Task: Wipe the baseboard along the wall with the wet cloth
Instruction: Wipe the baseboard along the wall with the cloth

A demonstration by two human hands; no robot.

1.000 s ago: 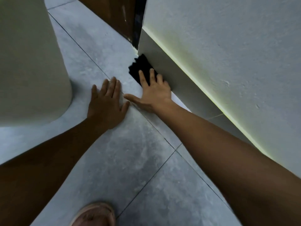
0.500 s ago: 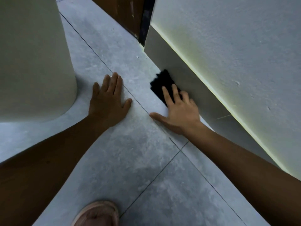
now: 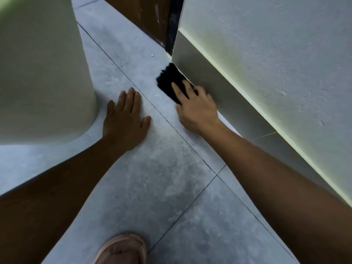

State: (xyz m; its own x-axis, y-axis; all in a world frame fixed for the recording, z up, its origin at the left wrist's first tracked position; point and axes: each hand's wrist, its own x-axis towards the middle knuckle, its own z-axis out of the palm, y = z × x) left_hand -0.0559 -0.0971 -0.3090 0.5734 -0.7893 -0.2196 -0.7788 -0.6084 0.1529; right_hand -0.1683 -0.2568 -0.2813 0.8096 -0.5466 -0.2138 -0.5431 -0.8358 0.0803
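Observation:
A black cloth point(image 3: 168, 79) lies pressed against the grey baseboard point(image 3: 219, 88) where it meets the floor, close to the baseboard's far end. My right hand point(image 3: 196, 107) rests flat on the cloth, fingers spread over its near half and pushing it to the baseboard. My left hand point(image 3: 125, 117) is spread flat on the grey floor tile, to the left of the right hand, holding nothing.
A white textured wall point(image 3: 276, 44) rises above the baseboard on the right. A brown door point(image 3: 144, 14) and dark frame point(image 3: 173, 25) stand beyond the baseboard's end. A large pale rounded column point(image 3: 42, 63) stands at left. My pink shoe point(image 3: 122, 248) is at the bottom.
My right hand slid the cloth back toward me along the baseboard, then forward again toward the far end by the door frame. The left hand stayed planted on the floor.

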